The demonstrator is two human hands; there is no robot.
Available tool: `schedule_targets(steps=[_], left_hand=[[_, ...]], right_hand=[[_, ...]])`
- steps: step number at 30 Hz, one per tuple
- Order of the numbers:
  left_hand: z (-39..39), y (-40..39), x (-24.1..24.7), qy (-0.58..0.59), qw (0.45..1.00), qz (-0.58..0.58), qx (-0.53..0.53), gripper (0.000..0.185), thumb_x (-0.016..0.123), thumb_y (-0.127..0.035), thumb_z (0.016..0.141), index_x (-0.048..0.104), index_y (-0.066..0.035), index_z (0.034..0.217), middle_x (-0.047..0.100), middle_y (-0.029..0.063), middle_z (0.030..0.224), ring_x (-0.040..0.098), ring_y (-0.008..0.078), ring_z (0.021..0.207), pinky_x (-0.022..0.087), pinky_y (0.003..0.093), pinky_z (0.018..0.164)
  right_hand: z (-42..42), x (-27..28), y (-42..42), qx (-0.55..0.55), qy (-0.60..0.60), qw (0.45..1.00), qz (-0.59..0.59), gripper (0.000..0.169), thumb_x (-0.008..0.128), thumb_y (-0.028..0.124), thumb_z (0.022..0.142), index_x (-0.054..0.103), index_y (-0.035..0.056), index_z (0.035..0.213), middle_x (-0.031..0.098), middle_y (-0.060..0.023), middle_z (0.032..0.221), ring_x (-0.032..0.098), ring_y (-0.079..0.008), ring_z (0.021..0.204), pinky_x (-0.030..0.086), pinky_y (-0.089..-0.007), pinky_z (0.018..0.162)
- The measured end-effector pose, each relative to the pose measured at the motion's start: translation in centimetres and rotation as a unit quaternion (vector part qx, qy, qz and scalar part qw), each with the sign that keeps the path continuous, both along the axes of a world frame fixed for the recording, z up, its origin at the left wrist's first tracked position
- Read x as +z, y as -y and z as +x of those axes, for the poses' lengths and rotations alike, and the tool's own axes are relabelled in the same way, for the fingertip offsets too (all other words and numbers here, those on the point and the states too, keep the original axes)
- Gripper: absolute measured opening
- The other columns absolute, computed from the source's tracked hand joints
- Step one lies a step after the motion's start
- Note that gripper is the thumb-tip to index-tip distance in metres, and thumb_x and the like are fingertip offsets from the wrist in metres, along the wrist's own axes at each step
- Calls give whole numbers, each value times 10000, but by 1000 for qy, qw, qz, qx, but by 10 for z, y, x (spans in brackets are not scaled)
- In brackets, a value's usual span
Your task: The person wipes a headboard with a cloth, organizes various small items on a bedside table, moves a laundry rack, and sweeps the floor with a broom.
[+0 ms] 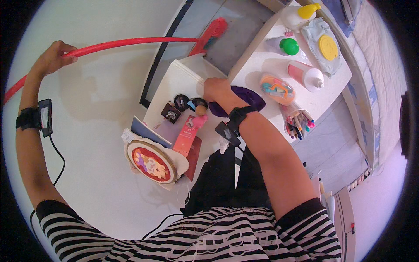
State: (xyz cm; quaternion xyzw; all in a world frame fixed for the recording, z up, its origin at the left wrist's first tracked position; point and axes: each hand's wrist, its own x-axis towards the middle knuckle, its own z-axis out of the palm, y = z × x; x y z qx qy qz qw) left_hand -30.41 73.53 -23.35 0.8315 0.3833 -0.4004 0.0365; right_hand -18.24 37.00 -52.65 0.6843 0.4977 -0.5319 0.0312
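Observation:
At the upper left my left hand [55, 59] is closed round the red handle of a broom [131, 43]. The broom's red head [211, 34] is on the grey floor, beyond a white cabinet. My right hand [217, 90] is curled at the edge of that cabinet's top [183, 73]; its fingers are hidden, so its hold cannot be told. A dark purple cloth or pouch [250, 98] lies beneath and beside the right wrist. Just left of this hand stand small black containers [181, 102], a dark box [171, 112] and a pink carton [186, 136].
An embroidery hoop [152, 165] leans at the near left of the cabinet. To the right, a white table [262, 42] carries a yellow-topped bottle [299, 16], a green-capped bottle [289, 46], a wipes pack [327, 47] and a cup of pens [297, 122]. A bed [379, 65] stands beyond.

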Motion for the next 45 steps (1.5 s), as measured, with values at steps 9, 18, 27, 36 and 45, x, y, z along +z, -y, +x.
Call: schedule_targets(steps=[9, 18, 27, 36, 45], left_hand=[[-19, -13, -36, 10, 999, 34, 13, 472, 714, -393, 784, 646, -24, 1072, 614, 138, 920, 570, 197, 737, 478, 310, 650], [-9, 10, -27, 32, 999, 28, -19, 427, 692, -394, 802, 689, -45, 1049, 574, 96, 697, 495, 171, 548, 435, 322, 530], [29, 38, 31, 52, 996, 42, -53, 364, 664, -345, 832, 691, -44, 1036, 632, 130, 762, 563, 205, 675, 451, 337, 661], [115, 125, -4, -12, 978, 103, -180, 335, 658, -326, 821, 693, -60, 1022, 667, 148, 864, 624, 273, 734, 489, 386, 718], [117, 132, 24, -54, 985, 97, -135, 317, 662, -309, 819, 692, -71, 1026, 666, 142, 849, 623, 285, 738, 496, 380, 716]], right_hand=[[-15, -8, 15, -14, 17, 999, 49, 282, 664, 170, 648, 667, 24, 890, 677, -147, 911, 663, -286, 874, 531, -379, 737], [-8, 2, 14, -2, 11, 998, 62, 293, 671, 176, 660, 649, 16, 905, 676, -153, 904, 666, -285, 857, 531, -372, 736], [-9, -2, 17, -27, 6, 997, 74, 296, 677, 177, 652, 655, 25, 906, 677, -151, 913, 665, -284, 863, 531, -368, 741], [-7, 0, 17, -34, -1, 998, 45, 285, 665, 171, 660, 661, 31, 909, 675, -151, 921, 663, -284, 866, 528, -367, 749], [-6, -5, 21, -21, -4, 998, 61, 277, 638, 162, 675, 652, 35, 920, 670, -143, 930, 662, -284, 867, 527, -367, 745]])
